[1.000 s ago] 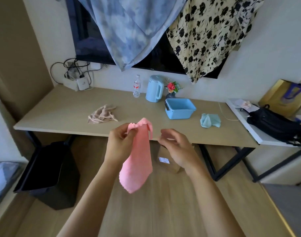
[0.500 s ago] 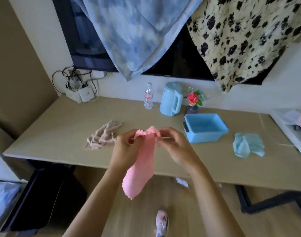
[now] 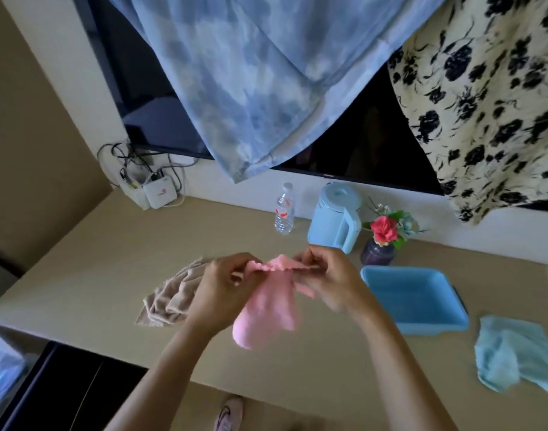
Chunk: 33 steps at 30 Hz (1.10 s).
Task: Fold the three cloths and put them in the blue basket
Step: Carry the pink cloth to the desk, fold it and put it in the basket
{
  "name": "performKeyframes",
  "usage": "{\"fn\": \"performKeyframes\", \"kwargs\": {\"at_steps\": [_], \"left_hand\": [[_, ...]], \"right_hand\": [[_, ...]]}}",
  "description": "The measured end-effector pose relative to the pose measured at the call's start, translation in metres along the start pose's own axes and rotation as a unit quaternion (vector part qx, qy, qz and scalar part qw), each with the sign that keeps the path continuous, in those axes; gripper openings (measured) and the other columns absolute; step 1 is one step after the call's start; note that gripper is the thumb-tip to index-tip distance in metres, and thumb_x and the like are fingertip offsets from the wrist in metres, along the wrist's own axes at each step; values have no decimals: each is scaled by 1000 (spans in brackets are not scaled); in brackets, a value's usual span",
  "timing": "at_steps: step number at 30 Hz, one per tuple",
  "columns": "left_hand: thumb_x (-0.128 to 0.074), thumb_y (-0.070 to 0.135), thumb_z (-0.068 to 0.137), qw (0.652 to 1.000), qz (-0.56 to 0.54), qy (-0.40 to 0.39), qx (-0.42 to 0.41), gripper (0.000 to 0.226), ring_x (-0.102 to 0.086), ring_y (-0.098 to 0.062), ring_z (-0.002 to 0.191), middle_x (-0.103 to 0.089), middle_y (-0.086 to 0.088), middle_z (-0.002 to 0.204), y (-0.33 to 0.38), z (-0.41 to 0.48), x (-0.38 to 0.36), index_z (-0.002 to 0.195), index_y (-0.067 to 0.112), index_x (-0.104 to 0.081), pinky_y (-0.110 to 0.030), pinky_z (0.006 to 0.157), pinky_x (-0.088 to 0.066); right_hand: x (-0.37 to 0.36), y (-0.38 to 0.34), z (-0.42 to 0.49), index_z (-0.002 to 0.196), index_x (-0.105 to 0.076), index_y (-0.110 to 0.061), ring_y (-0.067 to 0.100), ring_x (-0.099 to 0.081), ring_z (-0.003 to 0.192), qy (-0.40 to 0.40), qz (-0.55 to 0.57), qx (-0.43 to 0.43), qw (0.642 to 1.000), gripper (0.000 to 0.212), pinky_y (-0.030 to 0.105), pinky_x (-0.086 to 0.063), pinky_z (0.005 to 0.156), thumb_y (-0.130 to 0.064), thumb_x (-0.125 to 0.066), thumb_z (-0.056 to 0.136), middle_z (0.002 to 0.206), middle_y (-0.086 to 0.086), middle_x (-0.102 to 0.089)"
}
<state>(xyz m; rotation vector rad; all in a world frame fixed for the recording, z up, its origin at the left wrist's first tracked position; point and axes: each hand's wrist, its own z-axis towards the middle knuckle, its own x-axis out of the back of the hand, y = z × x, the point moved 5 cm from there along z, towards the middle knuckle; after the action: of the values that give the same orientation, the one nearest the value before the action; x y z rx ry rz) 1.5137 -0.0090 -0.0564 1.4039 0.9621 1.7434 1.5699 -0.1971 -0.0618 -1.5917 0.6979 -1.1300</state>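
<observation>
A pink cloth [image 3: 266,309] hangs above the desk, pinched along its top edge by both hands. My left hand [image 3: 223,293] grips its left corner and my right hand [image 3: 325,281] grips the right part of the edge. A crumpled beige cloth [image 3: 170,297] lies on the desk behind my left hand, partly hidden by it. The blue basket [image 3: 416,300] stands empty just right of my right hand. A crumpled light blue cloth [image 3: 512,353] lies on the desk right of the basket.
Along the desk's back edge stand a water bottle [image 3: 284,209], a light blue kettle [image 3: 336,217] and a flower vase [image 3: 380,247]. A router and cables [image 3: 157,194] sit at the back left. Draped fabrics hang over a dark screen [image 3: 360,138]. A black bin [image 3: 70,396] stands below left.
I have stepped closer to the desk, so the hands and pink cloth are now over the desktop. My right hand has taken hold of the cloth's top edge and the hands spread it.
</observation>
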Motion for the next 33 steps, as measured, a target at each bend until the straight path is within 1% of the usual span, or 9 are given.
{"fn": "performKeyframes", "kwargs": {"at_steps": [3, 7, 14, 17, 19, 22, 28, 31, 33], "left_hand": [[-75, 24, 85, 998, 27, -45, -24, 2, -69, -5, 79, -74, 13, 83, -11, 39, 0, 84, 25, -74, -21, 70, -52], [-82, 32, 79, 985, 74, -100, -118, 13, -63, -3, 97, -71, 22, 93, -14, 74, -1, 85, 26, -72, -17, 81, -45], [-84, 29, 71, 933, 134, -198, -269, 24, -56, -6, 114, -67, 26, 106, -20, 111, 0, 69, 15, -64, -30, 101, -36], [-85, 25, 71, 927, 125, -220, -278, 25, -62, -13, 106, -72, 11, 100, -25, 124, 3, 67, 17, -62, -32, 94, -43], [-82, 23, 73, 942, 104, -218, -233, 26, -64, -12, 82, -69, 7, 83, -31, 133, 8, 66, 23, -57, -31, 75, -49], [-79, 20, 78, 940, 141, -228, -211, 36, -35, -11, 54, -44, 1, 56, -40, 145, 10, 62, 17, -47, -22, 52, -34], [-80, 18, 78, 941, 195, -203, -189, 23, -53, -7, 58, -57, 10, 61, -67, 165, 15, 73, 22, -58, -12, 55, -36], [-74, 18, 77, 948, 197, -164, -188, 9, -59, -20, 58, -64, 3, 66, -77, 177, 18, 79, 12, -67, -26, 55, -43], [-77, 9, 78, 956, 189, -118, -188, 7, -55, -10, 57, -64, 3, 67, -74, 181, 24, 81, 8, -71, -15, 56, -41]], "right_hand": [[20, -1, 20, 64, -53, -15, 4, -60, 68, 45, 8, -2, 999, 29, 19, -45, 62, -7, -74, 83, 78, 0, -70], [42, -3, 40, 65, -51, -12, 30, -60, 73, 104, 3, -5, 995, 28, 48, -47, 67, -27, -72, 75, 84, 27, -67], [66, 0, 58, 65, -55, -12, 14, -48, 57, 155, -27, 3, 988, 25, 28, -35, 53, -5, -73, 80, 57, -3, -51], [74, 3, 61, 66, -54, -12, 8, -44, 52, 179, -25, 1, 984, 26, 22, -32, 49, -1, -74, 79, 52, -11, -47], [78, 3, 62, 69, -55, -11, 4, -44, 51, 176, -34, 2, 984, 25, 18, -33, 50, -4, -77, 80, 52, -14, -47], [84, 10, 64, 77, -62, -9, 0, -48, 60, 178, -75, -5, 981, 18, 15, -37, 59, -14, -79, 81, 62, -13, -52], [84, 31, 69, 90, -68, -8, 5, -56, 72, 165, -129, -61, 976, 7, 21, -43, 69, -12, -73, 87, 80, -2, -63], [88, 37, 75, 92, -69, -13, 6, -59, 74, 193, -143, -73, 968, 4, 26, -48, 71, -10, -70, 90, 83, -7, -66], [92, 37, 76, 90, -70, -17, 11, -60, 71, 210, -140, -60, 966, 8, 34, -51, 70, -10, -69, 90, 81, -7, -67]]}}
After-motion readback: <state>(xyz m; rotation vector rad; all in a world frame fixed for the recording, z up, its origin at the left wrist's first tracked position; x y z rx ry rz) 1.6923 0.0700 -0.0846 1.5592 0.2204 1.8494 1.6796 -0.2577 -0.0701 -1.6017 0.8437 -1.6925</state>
